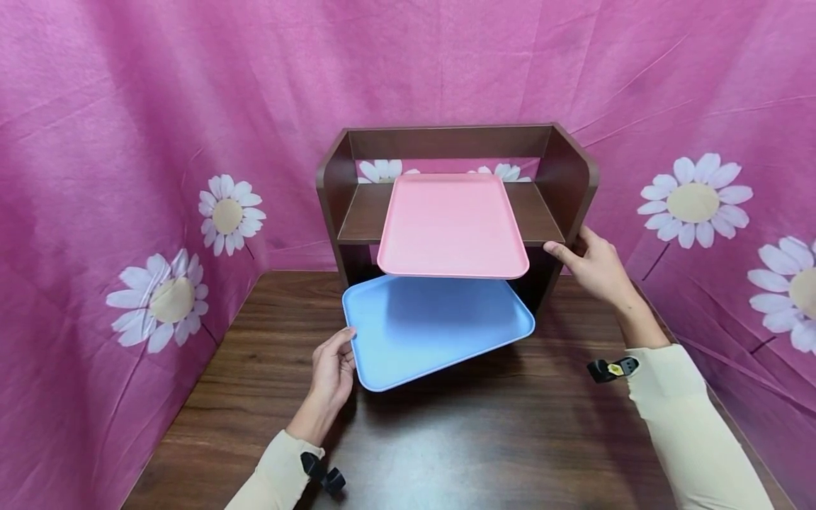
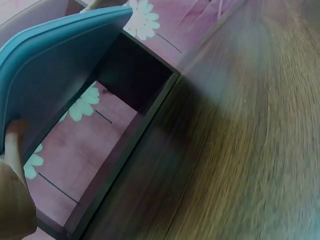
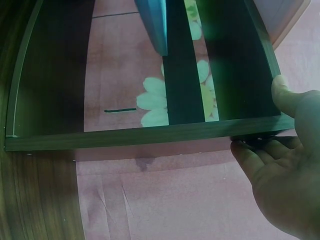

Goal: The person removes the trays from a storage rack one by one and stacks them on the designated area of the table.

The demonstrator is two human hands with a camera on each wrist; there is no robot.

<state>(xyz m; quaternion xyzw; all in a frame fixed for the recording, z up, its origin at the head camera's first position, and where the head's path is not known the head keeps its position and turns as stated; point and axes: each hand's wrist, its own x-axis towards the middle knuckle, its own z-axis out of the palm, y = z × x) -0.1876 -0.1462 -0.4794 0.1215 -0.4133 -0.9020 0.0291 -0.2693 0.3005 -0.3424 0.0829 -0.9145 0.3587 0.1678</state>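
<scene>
A blue tray [image 1: 433, 326] is tilted in front of the lower opening of a dark brown wooden shelf [image 1: 446, 142]. My left hand [image 1: 333, 368] pinches its left edge, thumb on top and fingers beneath; the left wrist view shows the tray's underside [image 2: 55, 75] held above the table. On the shelf's middle board lies a pink tray [image 1: 452, 225], its front end jutting out past the board and over the blue one. My right hand [image 1: 596, 265] grips the shelf's right side panel, thumb at the front and fingers behind, as the right wrist view [image 3: 280, 160] also shows.
The shelf stands at the back of a wood-grain table [image 1: 446, 439]. A pink curtain [image 1: 287, 106] with white daisies [image 1: 693, 202] hangs behind and along both sides. Black wrist straps with small cameras [image 1: 612, 368] sit on both forearms.
</scene>
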